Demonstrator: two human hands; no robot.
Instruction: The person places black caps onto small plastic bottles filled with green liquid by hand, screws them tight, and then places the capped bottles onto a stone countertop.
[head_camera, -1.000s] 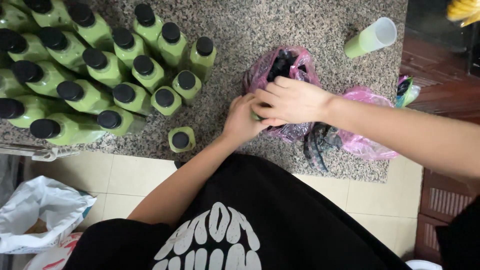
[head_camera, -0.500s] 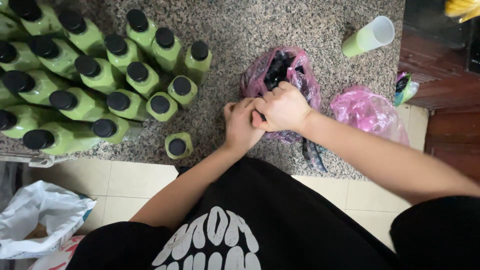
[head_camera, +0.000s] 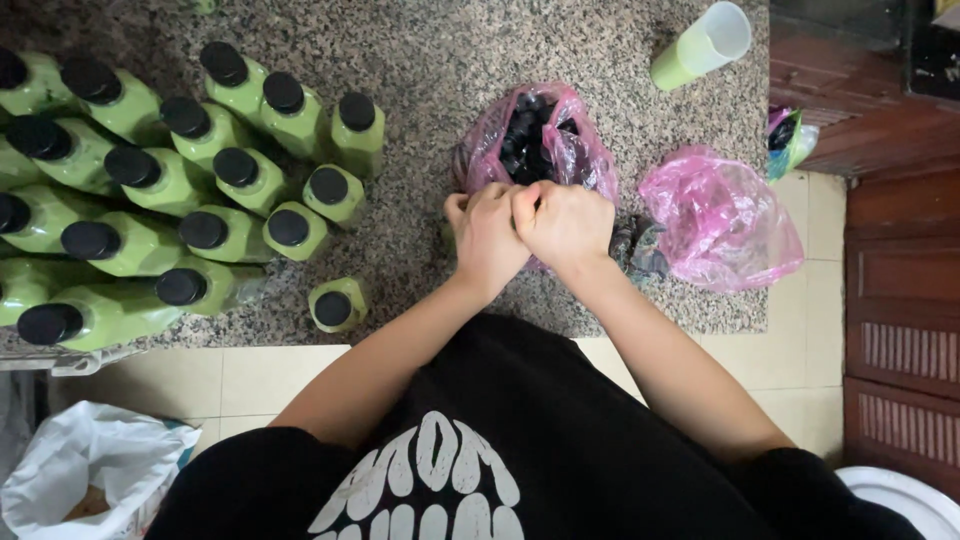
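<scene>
Left hand (head_camera: 487, 238) and right hand (head_camera: 566, 226) now fisted, knuckles pressed together; grasped item hidden, cannot tell. Right, earlier overlapping left, now beside it. Pink bag of black caps (head_camera: 532, 140) at 12 o'clock, touching hands. Lone green bottle (head_camera: 338, 304) at 8 o'clock.

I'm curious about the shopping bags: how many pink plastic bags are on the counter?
2. One pink bag of black caps lies just beyond the hands; an emptier pink bag lies to its right, near the counter edge. More may be hidden.
</scene>
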